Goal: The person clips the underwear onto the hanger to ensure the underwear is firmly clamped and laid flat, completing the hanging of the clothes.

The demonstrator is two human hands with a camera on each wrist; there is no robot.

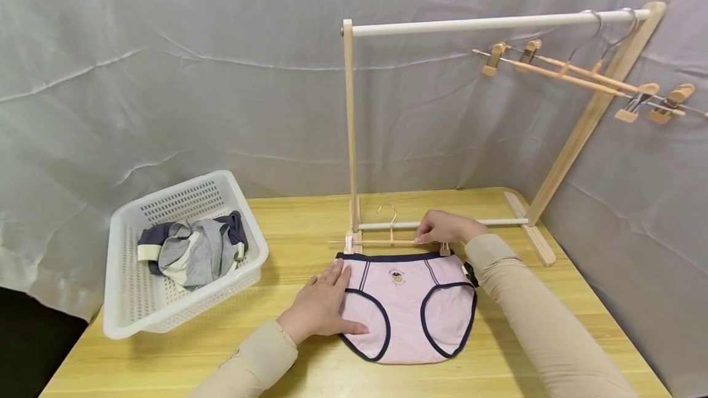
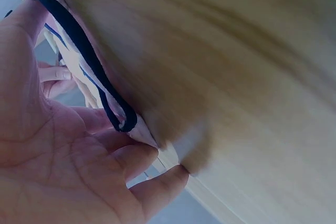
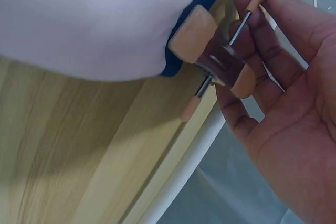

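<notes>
Pink underpants (image 1: 406, 318) with navy trim and a small printed motif lie flat on the table, waistband toward the back. Along that waistband runs a wooden clip hanger (image 1: 376, 242), its hook pointing away from me. My right hand (image 1: 447, 227) pinches the hanger's bar near its right end. In the right wrist view the right clip (image 3: 194, 34) bites the navy waistband. The left clip (image 1: 348, 243) sits at the waistband's other corner. My left hand (image 1: 319, 307) rests with extended fingers on the left side of the underpants, partly covering the leg opening.
A white basket (image 1: 124, 263) on the left holds crumpled grey and navy clothes (image 1: 201, 253). Behind the underpants stands a wooden rack with a white top rail (image 1: 470, 24). Two clip hangers (image 1: 581, 78) hang at its right end. Grey cloth (image 1: 221, 78) backs the table.
</notes>
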